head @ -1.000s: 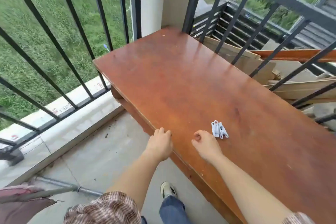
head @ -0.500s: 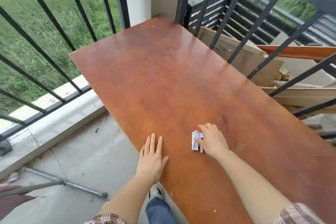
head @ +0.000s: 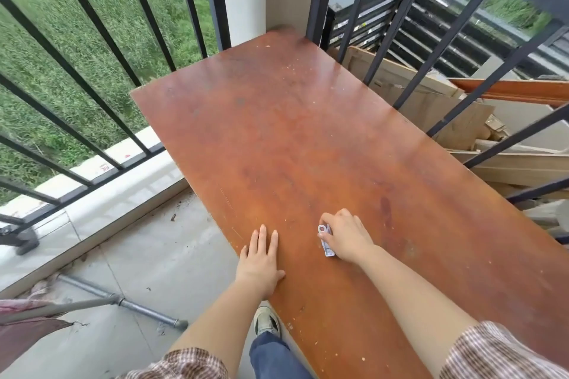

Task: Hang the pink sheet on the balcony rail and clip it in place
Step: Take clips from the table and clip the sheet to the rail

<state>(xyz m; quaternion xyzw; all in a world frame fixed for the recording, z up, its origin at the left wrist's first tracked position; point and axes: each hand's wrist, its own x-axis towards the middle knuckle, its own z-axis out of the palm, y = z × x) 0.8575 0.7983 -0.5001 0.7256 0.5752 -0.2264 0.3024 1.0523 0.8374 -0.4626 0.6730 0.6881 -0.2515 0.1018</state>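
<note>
Right hand (head: 346,238) pinches white clips (head: 327,248), long axis running near-to-far; left hand (head: 261,258) lies flat on table (head: 277,132).

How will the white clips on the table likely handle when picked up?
The white clips look small and plastic, so they are probably stiff and light; the right hand pinches them with fingertips alone. On the glossy table they may slide if nudged. Flat-sided, they seem unlikely to roll.
</note>
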